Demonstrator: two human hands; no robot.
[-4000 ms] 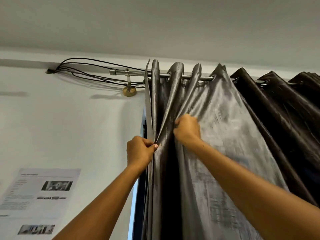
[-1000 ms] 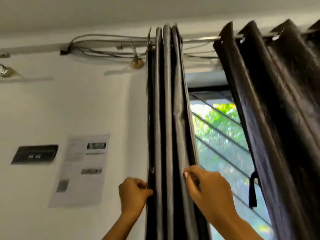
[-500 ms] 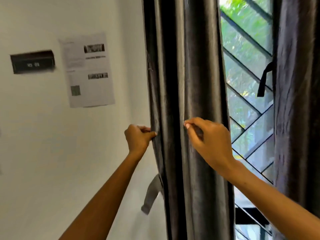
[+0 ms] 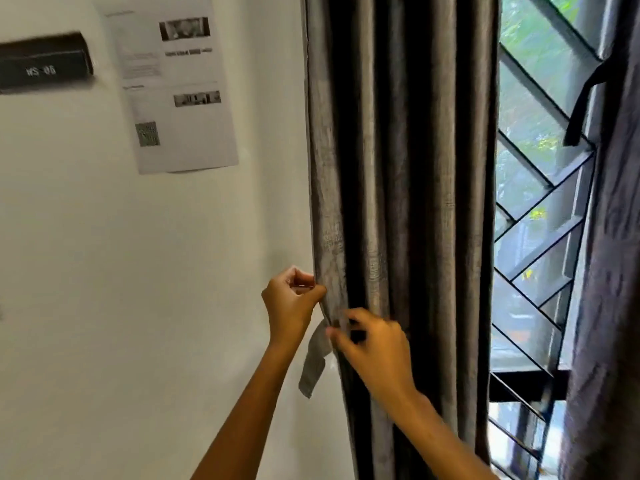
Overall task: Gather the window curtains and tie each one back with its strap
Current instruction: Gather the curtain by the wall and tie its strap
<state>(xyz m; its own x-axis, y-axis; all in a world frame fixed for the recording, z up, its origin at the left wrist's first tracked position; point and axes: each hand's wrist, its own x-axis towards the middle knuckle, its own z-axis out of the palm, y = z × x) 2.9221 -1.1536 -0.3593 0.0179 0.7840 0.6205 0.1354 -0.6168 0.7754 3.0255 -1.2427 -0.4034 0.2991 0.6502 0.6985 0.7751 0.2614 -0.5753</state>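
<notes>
The left curtain (image 4: pixel 398 202), grey and shiny, hangs gathered in tight vertical folds beside the window. My left hand (image 4: pixel 291 303) pinches its left edge at about waist height. A grey strap (image 4: pixel 313 362) dangles loose from that edge, just below my left hand. My right hand (image 4: pixel 374 348) is in front of the folds with curled fingers. Its fingertips are at the strap's top end, and blur hides whether they pinch it. The right curtain (image 4: pixel 609 271) hangs at the far right, with its dark strap (image 4: pixel 585 98) dangling loose.
A white wall (image 4: pixel 138 271) fills the left side, with a printed sheet (image 4: pixel 176 88) and a black sign (image 4: pixel 45 64) on it. Between the curtains the window (image 4: pixel 533 220) shows dark diagonal bars, with green outside.
The view has dropped from the rod to mid-curtain. Both hands slid down the gathered curtain. My right hand moved left and down from a middle fold to the strap's top end.
</notes>
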